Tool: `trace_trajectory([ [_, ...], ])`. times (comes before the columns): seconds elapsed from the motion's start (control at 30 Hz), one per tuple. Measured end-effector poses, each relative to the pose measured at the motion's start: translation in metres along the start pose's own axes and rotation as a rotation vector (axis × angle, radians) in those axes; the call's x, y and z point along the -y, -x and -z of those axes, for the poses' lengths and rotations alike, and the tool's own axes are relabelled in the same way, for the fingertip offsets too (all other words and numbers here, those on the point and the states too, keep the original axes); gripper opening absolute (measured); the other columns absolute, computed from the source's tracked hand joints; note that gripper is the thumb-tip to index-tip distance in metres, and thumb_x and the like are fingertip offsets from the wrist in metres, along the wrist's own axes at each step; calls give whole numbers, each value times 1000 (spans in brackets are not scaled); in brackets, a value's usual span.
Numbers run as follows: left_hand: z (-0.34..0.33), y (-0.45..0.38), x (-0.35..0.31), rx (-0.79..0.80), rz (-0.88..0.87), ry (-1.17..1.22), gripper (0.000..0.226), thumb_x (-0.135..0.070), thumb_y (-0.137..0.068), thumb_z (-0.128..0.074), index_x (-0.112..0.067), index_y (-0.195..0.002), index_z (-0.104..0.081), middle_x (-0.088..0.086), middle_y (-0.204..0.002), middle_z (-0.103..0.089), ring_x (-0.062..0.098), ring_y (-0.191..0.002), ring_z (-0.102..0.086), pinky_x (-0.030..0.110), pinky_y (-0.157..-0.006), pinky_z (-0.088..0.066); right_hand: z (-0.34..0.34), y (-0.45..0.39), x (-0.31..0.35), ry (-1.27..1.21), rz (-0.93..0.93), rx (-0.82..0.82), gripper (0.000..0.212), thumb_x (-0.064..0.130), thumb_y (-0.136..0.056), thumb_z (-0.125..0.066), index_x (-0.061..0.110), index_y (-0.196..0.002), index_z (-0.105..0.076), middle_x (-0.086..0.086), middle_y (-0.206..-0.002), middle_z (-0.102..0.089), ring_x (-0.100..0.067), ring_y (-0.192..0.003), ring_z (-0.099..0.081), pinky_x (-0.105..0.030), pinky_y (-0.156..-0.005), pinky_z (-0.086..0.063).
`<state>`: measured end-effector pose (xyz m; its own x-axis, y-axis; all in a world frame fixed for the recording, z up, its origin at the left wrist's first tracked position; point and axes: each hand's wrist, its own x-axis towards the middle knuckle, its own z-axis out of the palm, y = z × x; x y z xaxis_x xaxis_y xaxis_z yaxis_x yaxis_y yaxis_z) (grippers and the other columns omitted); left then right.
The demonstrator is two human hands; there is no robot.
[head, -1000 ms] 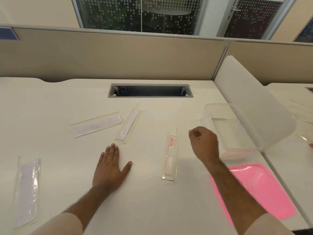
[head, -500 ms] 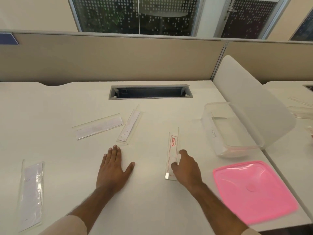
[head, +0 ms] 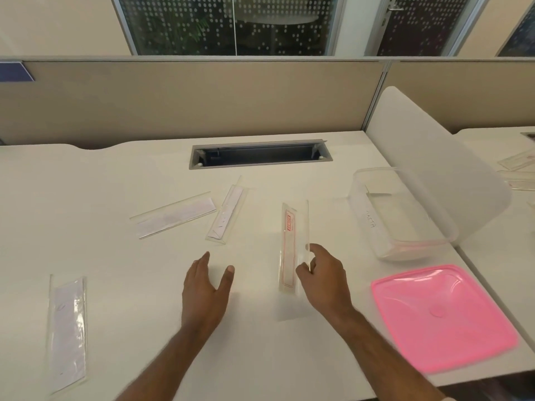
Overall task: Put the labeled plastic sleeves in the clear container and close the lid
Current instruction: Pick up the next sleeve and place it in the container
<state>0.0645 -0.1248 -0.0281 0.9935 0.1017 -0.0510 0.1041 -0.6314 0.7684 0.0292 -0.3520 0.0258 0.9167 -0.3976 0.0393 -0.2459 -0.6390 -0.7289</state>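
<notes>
Currently: right hand [head: 324,280] pinching red-labelled clear plastic sleeve [head: 292,241] mid-desk, raised off surface for carry. Left hand [head: 206,287] released, hovering. Clear open container [head: 385,247] right; pink square lid [head: 443,316] nearer, awaiting closing.

Two bare forearms enter from bottom edge. Left hand [head: 207,287] and right hand [head: 324,277]: no gloves, rings, watch or wristbands visible. Short nails, as far as visible. Pale sleeve edge just shows at bottom right corner of right arm; left arm's upper part is out of frame.
</notes>
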Motion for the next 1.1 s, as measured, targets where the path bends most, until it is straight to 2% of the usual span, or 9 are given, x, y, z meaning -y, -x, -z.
trace_trajectory([
  [0.07, 4, 12, -13, -25, 44, 160, 63, -53, -93, -56, -22, -146, -41, -5, -143, -50, 20, -132, -45, 42, -107, -42, 0, 3, 9, -47, 33, 19, 44, 13, -83, -60, 13, -127, -59, 7, -48, -39, -6, -47, -45, -12, -53, -40],
  [0.2, 17, 26, -35, 47, 162, 439, 36, -49, -93, -58, -34, -125, -54, -11, -115, -66, 12, -108, -63, 26, -82, -50, -3, 10, 26, -130, 107, 89, 42, 18, -80, -59, 25, -121, -63, 8, -49, -40, -6, -48, -41, -14, -54, -41],
  [0.33, 34, 28, -51, 197, 251, 641, 29, -47, -94, -60, -25, -113, -66, -4, -97, -77, 15, -87, -75, 32, -78, -59, -8, 15, 38, -186, 221, 170, 43, 26, -76, -55, 50, -112, -51, 5, -53, -43, -6, -49, -39, -26, -54, -47],
  [0.47, 49, 26, -58, 278, 235, 685, 26, -38, -94, -64, -20, -112, -71, 2, -94, -79, 20, -82, -76, 30, -71, -59, -10, 18, 46, -204, 327, 239, 59, 27, -79, -57, 68, -117, -39, 10, -56, -43, -7, -52, -38, -21, -52, -42],
  [0.57, 53, 26, -56, 264, 252, 656, 19, -23, -95, -66, -13, -111, -71, 4, -90, -80, 19, -76, -75, 30, -69, -59, -11, 22, 48, -229, 346, 281, 55, 27, -80, -58, 64, -120, -46, 12, -58, -42, -7, -53, -38, -18, -51, -38],
  [0.73, 56, 29, -50, 230, 295, 654, 14, -12, -95, -64, -9, -104, -74, 8, -89, -79, 28, -82, -75, 31, -70, -60, -12, 29, 51, -275, 279, 359, 41, 28, -81, -69, 37, -121, -65, 13, -62, -46, -5, -58, -44, -15, -57, -41],
  [0.83, 59, 29, -47, 180, 322, 708, 12, -12, -94, -66, -7, -100, -75, 11, -90, -79, 30, -81, -73, 32, -70, -59, -9, 33, 52, -293, 241, 396, 43, 45, -77, -74, 38, -118, -63, 15, -83, -56, -3, -78, -54, -15, -67, -45],
  [0.97, 63, 27, -43, 125, 369, 813, 12, -10, -93, -67, -3, -98, -75, 15, -93, -78, 26, -78, -71, 28, -68, -58, -5, 34, 51, -364, 83, 456, 56, 58, -70, -75, 46, -120, -55, 19, -112, -55, 1, -101, -54, -17, -80, -45],
  [1.1, 63, 27, -41, 128, 391, 944, 15, -9, -94, -65, -1, -104, -73, 16, -97, -77, 25, -79, -74, 26, -67, -59, -2, 34, 54, -543, -102, 581, 60, 53, -65, -78, 33, -119, -61, 4, -109, -62, -11, -85, -65, -25, -76, -54],
])
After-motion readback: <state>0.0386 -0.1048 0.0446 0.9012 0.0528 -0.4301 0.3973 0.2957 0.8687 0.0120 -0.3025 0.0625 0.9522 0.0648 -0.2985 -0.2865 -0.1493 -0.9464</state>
